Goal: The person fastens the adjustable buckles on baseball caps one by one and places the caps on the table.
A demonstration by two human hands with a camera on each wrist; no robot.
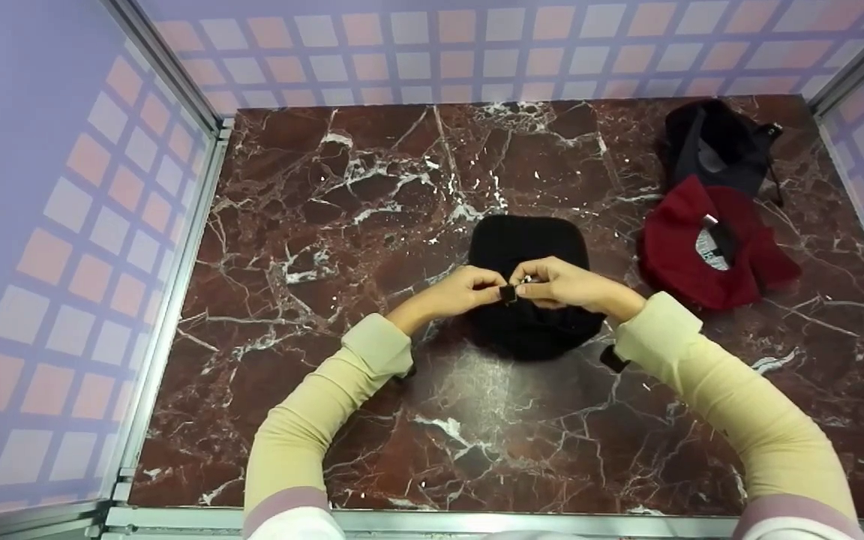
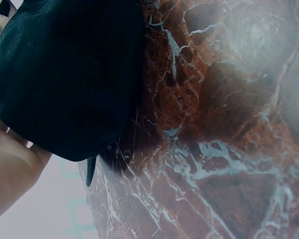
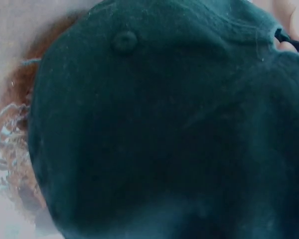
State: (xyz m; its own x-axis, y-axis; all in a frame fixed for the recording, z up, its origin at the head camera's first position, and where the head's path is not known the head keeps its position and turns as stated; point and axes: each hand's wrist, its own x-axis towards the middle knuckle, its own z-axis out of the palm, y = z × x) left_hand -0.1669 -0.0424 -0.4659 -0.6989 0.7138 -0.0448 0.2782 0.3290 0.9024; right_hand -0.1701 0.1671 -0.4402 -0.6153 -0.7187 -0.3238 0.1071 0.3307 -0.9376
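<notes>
Black cap point(image 1: 528, 238) is sitting in front of you, near the middle of a dark red marbled table point(image 1: 289, 225), and your two hands are covering its centre, so in the head view you are seeing only its far part and its near part around your fingers. In the left wrist view the cap is filling the upper left corner and running off the frame, hiding most of your fingers; in the right wrist view it is taking up nearly everything, with a small round detail near the top too blurred to identify and a bit of fingertip showing at an opening at the upper right. Your left hand point(image 1: 458, 292) is reaching in over the cap's left side and your right hand point(image 1: 559, 283) over its right side, and the two are meeting just above it. Between them, thumbs and fingers are pinching a short black strap point(image 1: 508, 294); whether it is fastened you cannot tell, as your fingertips are hiding the join. Beyond your right hand, a red cap point(image 1: 672, 247) is lying with its opening showing, partly overlapping a dark cap point(image 1: 751, 172) behind it.
</notes>
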